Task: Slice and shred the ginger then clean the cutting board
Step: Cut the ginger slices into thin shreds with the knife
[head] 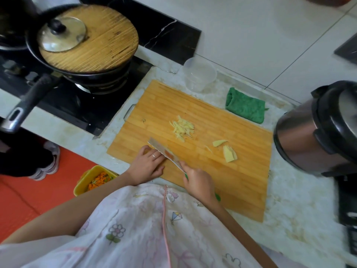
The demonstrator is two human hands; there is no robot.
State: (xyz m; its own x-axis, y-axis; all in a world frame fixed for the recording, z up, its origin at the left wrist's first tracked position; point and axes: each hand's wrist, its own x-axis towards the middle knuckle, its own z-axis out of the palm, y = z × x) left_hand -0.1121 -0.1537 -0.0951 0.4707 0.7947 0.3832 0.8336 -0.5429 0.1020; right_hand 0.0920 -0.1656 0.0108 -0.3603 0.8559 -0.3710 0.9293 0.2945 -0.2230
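Shredding step looks partly done. Shredded ginger (pixel 182 128) sits in a loose pile near the centre of the cutting board (pixel 241 171). Two unshredded ginger pieces (pixel 229 153) lie toward the board's right edge, well apart from the pile.

Right hand (pixel 199 183) is clenched round a green-handled knife (pixel 166 155); the blade angles across the board's near-left part. Left hand (pixel 147 165) rests flat beside the blade, fingers touching or almost touching its flat side, grasping nothing that shows. Possibly wiping bits off the blade, cannot tell.

Judgement: next move calls for bringing the remaining pieces under the knife, stacking them flat, fingertips curled back, then cutting thin strips. Board cleaning not yet begun.

Surface: pale marbled counter (pixel 301 200), board lying skewed on it. Green cloth (pixel 246 108) touches the board's far-right corner, handy for the wipe. Clear plastic cup (pixel 199 74) stands just beyond the far edge. Steel rice cooker (pixel 316 130) crowds the right edge. Left: gas hob with a black pan (pixel 58 60) covered by a wooden lid. Yellow tub of diced carrot (pixel 94 179) below the counter's front edge, over a red floor.
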